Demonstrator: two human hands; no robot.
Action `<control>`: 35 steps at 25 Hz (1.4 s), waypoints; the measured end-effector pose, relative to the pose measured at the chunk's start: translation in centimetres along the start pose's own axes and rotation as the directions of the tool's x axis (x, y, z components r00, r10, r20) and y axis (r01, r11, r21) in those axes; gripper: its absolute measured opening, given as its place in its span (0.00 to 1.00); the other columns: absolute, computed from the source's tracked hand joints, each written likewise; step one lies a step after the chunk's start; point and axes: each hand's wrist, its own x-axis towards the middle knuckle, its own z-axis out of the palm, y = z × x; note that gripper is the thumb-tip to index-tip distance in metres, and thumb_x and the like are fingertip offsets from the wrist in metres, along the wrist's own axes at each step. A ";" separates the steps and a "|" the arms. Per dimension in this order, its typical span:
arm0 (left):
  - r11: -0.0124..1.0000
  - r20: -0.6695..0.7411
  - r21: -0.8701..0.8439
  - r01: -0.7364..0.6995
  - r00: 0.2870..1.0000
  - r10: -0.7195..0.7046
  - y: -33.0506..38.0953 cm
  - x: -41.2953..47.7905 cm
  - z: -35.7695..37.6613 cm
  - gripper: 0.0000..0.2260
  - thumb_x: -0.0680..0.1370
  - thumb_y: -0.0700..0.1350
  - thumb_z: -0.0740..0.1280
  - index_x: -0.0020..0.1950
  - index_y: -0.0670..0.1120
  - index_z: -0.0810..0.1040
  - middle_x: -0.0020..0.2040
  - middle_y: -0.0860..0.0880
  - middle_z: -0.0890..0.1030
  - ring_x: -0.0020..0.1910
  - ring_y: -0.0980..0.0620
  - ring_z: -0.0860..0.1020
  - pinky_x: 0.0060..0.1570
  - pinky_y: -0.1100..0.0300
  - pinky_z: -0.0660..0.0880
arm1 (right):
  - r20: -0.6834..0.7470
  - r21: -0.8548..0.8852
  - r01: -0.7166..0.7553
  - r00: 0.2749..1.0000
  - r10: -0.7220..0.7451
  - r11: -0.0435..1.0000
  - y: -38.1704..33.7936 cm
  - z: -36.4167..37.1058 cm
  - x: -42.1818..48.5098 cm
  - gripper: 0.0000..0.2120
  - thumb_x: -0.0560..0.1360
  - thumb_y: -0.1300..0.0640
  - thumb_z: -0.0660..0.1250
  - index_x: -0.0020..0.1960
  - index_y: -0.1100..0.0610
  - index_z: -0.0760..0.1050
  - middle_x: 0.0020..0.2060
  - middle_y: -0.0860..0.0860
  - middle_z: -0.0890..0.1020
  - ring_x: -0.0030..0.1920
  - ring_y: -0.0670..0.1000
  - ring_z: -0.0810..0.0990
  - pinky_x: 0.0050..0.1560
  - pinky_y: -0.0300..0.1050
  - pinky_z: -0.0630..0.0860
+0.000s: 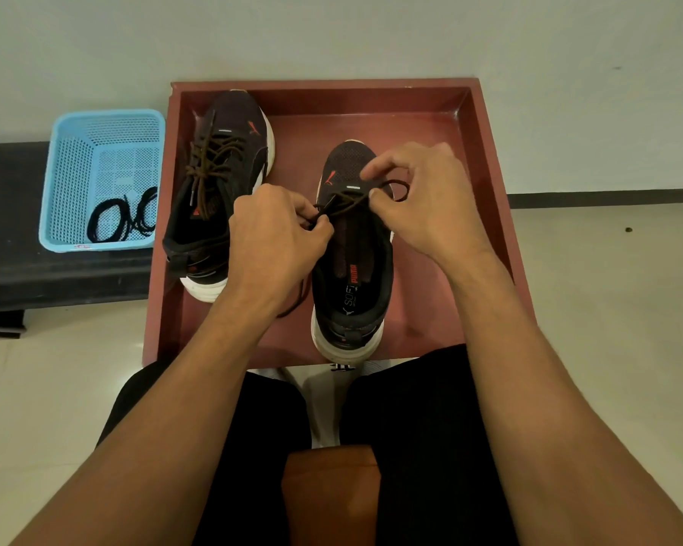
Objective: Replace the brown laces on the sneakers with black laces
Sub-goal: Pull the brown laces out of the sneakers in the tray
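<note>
Two dark sneakers with white soles stand in a red-brown tray (pixel 485 159). The left sneaker (pixel 229 159) keeps its brown laces (pixel 210 159) threaded. On the right sneaker (pixel 351 277) only the front eyelets hold a brown lace (pixel 346 202). My left hand (pixel 273 238) pinches that lace at the shoe's left side. My right hand (pixel 422 195) pinches it at the right side, where a loop sticks out. Part of the lace trails beneath my left wrist. Black laces (pixel 123 218) lie coiled in a blue basket (pixel 95 132).
The blue basket sits on a low black bench (pixel 16 269) left of the tray. A white wall runs behind the tray. My knees in black trousers (pixel 411 447) are just before the tray's near edge, above a brown stool seat (pixel 332 494).
</note>
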 end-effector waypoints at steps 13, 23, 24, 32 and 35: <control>0.998 0.049 -0.046 0.048 0.998 -0.045 -0.3 0.3 0.2 0.06 0.78 0.49 0.73 0.49 0.49 0.88 0.34 0.58 0.81 0.37 0.61 0.81 0.44 0.62 0.79 | 0.036 -0.129 -0.123 0.991 0.129 0.984 0.1 0.3 0.3 0.06 0.74 0.43 0.78 0.42 0.42 0.83 0.39 0.40 0.80 0.52 0.47 0.80 0.60 0.54 0.76; 0.996 0.067 -0.072 0.055 0.996 -0.051 -0.6 0.3 0.0 0.06 0.78 0.50 0.73 0.48 0.50 0.88 0.34 0.57 0.82 0.36 0.61 0.81 0.41 0.63 0.80 | -0.002 -0.078 -0.057 0.998 0.057 0.995 -0.7 0.3 -0.1 0.10 0.76 0.46 0.75 0.57 0.43 0.84 0.54 0.41 0.83 0.62 0.50 0.78 0.65 0.58 0.76; 0.996 0.068 -0.073 0.053 0.996 -0.048 -0.5 0.3 0.0 0.06 0.78 0.50 0.73 0.48 0.49 0.88 0.34 0.57 0.82 0.35 0.61 0.82 0.39 0.65 0.79 | 0.053 -0.117 -0.010 0.998 0.017 0.993 -1.2 0.6 0.0 0.12 0.76 0.44 0.75 0.59 0.42 0.84 0.56 0.40 0.83 0.63 0.50 0.76 0.66 0.58 0.75; 0.995 0.060 -0.086 0.045 0.997 -0.040 -0.4 0.4 0.1 0.07 0.78 0.51 0.73 0.49 0.49 0.88 0.35 0.56 0.83 0.36 0.59 0.82 0.41 0.59 0.82 | 0.169 -0.114 -0.025 0.985 0.044 0.993 -1.2 2.0 0.4 0.09 0.72 0.45 0.79 0.51 0.43 0.84 0.41 0.39 0.83 0.52 0.46 0.83 0.62 0.56 0.78; 0.996 0.055 -0.081 0.040 0.998 -0.036 -0.3 0.3 0.2 0.07 0.78 0.51 0.73 0.49 0.49 0.88 0.34 0.57 0.82 0.36 0.61 0.82 0.39 0.62 0.80 | 0.146 -0.120 -0.057 0.986 0.075 0.991 -1.5 2.5 0.4 0.08 0.72 0.43 0.79 0.47 0.44 0.85 0.38 0.42 0.85 0.49 0.47 0.84 0.61 0.56 0.78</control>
